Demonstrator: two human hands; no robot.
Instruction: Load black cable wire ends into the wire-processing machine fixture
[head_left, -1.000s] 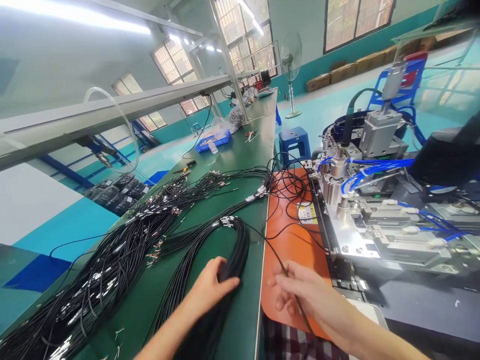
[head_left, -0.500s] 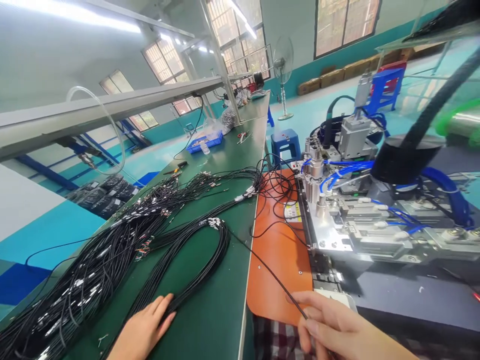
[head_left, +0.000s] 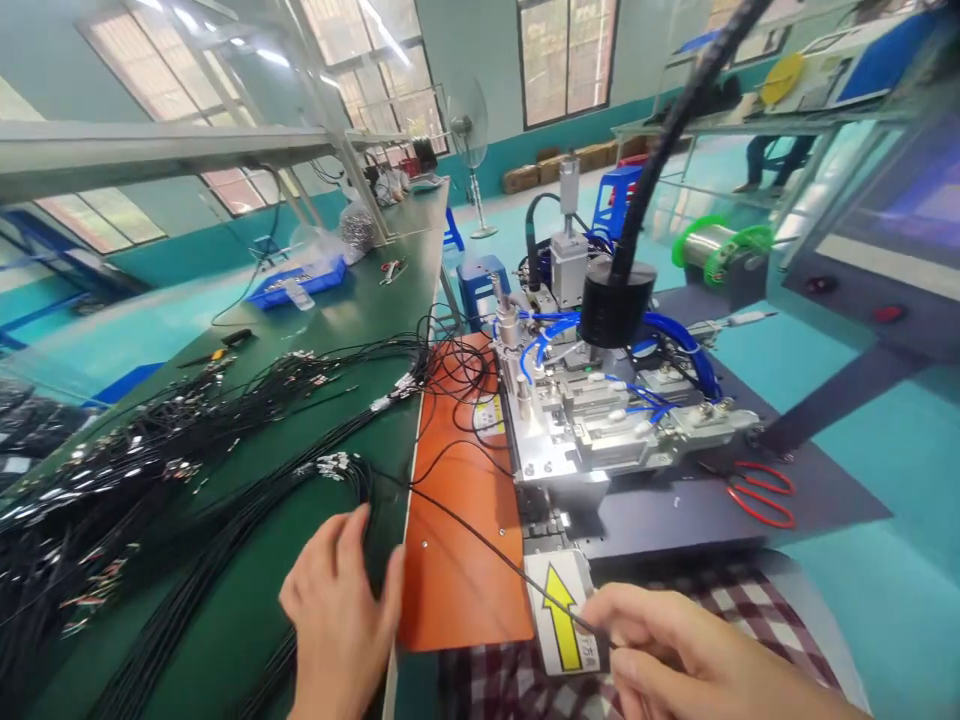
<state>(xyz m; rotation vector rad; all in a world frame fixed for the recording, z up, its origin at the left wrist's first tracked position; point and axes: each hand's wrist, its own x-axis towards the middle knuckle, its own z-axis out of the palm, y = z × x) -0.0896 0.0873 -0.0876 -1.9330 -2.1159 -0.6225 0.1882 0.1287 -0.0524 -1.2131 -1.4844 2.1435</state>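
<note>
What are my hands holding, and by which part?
Your right hand holds a black cable by its near part. Whether your left hand grips the cable bundle is unclear.

Windows (head_left: 566, 60) pierce a pale wall (head_left: 484, 40) above a turquoise floor (head_left: 517, 218) with blue stools (head_left: 480, 283).
</note>
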